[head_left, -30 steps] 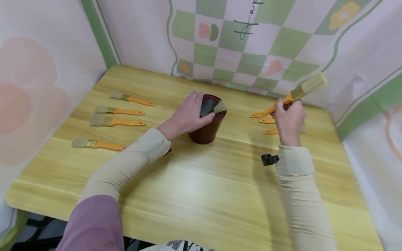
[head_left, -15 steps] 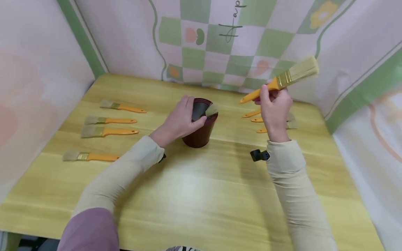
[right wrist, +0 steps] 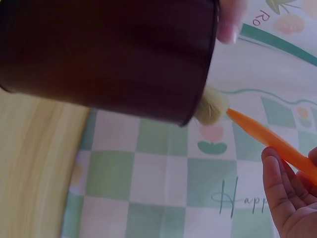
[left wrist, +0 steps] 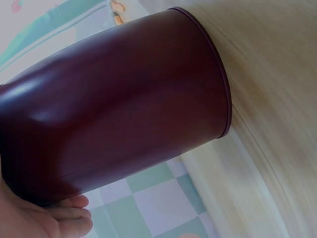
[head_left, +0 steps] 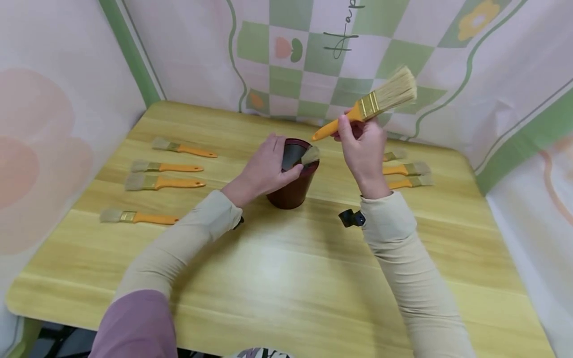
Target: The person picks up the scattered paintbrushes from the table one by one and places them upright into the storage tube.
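Note:
A dark reddish-brown cup (head_left: 291, 194) stands on the table, slightly tapered toward its base. My left hand (head_left: 264, 171) grips it by the rim, thumb on the near side. Pale bristles of a paintbrush (head_left: 311, 155) poke up inside the cup at its right side. My right hand (head_left: 364, 154) pinches another paintbrush (head_left: 369, 105) by its orange handle. That brush is tilted, bristles up to the right, its handle end near the cup's rim. In the right wrist view the handle tip (right wrist: 237, 115) appears beside the bristles (right wrist: 212, 106) that stick out of the cup.
Several orange-handled paintbrushes lie on the left of the wooden table (head_left: 268, 278), among them a front one (head_left: 152, 218) partly under the left arm. To the right lie three more brushes, one of them (head_left: 407, 169) partly behind the right hand. A patterned cloth (head_left: 286, 82) hangs behind.
My right hand has lifted its paintbrush off the right-hand group and carried it left toward the cup. My left hand keeps its grip on the cup.

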Available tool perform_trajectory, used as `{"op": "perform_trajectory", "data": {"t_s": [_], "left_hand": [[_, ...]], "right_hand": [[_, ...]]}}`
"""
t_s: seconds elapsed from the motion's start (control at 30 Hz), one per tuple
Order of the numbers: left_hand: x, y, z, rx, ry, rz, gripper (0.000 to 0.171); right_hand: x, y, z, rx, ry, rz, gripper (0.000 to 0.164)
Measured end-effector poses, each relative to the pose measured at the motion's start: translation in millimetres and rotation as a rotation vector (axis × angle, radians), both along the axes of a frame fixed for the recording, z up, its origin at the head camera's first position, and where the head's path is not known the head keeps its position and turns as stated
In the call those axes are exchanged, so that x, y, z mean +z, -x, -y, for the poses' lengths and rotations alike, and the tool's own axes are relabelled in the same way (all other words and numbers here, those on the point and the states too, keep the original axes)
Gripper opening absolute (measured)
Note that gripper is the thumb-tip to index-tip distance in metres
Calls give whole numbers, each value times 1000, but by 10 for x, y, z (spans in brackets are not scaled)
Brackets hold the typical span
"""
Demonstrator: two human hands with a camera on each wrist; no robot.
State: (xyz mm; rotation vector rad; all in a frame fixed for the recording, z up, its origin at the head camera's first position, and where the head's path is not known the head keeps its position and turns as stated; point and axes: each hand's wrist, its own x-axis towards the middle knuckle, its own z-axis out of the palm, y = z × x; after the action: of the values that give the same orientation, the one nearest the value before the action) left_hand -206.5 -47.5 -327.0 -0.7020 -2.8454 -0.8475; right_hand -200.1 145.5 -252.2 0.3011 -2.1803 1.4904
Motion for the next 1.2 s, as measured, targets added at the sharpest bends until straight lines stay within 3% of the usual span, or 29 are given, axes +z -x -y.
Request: {"op": "perform_trajectory", "data": {"t_s": [0.23, 0.53, 1.2], "left_hand": [[2, 25, -28, -2, -9, -34, 75], [23, 25, -18, 18, -12, -3, 78], [13, -1, -47, 8, -3, -81, 69]], "right_hand": [[-22, 5, 56, 10, -10, 3, 28], [-56, 18, 110, 61, -12, 16, 28], [-135, -11, 200, 32, -280, 65, 28]]}}
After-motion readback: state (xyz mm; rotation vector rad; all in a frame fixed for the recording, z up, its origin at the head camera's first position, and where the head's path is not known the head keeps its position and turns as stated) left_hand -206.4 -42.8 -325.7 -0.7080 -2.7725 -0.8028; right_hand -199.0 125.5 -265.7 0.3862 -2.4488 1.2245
